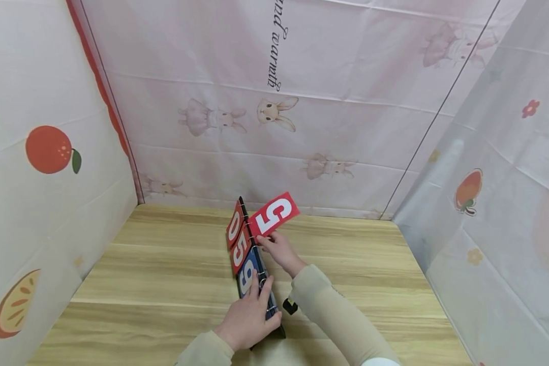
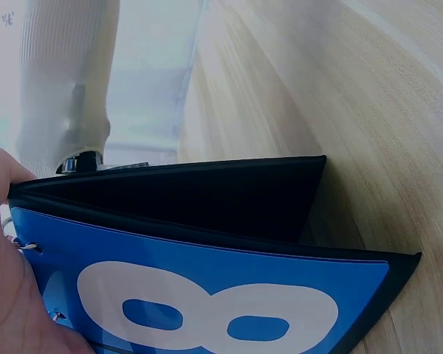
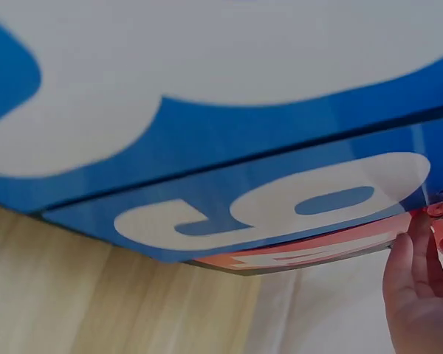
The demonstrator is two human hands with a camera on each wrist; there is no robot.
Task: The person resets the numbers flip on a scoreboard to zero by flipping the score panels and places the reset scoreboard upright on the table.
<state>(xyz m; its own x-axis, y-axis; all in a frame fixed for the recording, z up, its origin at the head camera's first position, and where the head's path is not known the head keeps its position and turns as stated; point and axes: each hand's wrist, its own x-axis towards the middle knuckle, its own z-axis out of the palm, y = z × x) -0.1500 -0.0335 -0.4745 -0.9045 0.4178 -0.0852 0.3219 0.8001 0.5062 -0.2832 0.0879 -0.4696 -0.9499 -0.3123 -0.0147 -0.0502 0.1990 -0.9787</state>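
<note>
A tent-shaped flip scoreboard with a black frame (image 2: pixel 229 192) stands on the table in the head view, with metal rings along its top ridge. My left hand (image 1: pixel 249 315) holds its near end, fingers over the side with a blue card (image 1: pixel 247 277) and thumb across the ridge. Farther along, my right hand (image 1: pixel 281 252) pinches a red card (image 1: pixel 274 213) bearing a white 5, which sticks out right of the ridge. Red cards with 0 (image 1: pixel 234 230) and 5 (image 1: pixel 241 251) hang on the left side. A blue card (image 2: pixel 207 302) with an 8 fills the left wrist view's lower part.
The scoreboard rests on a wood-grain table (image 1: pixel 164 274). Printed cloth walls (image 1: pixel 347 127) enclose the table at the back and both sides. A small black device (image 1: pixel 290 306) shows beside my right sleeve.
</note>
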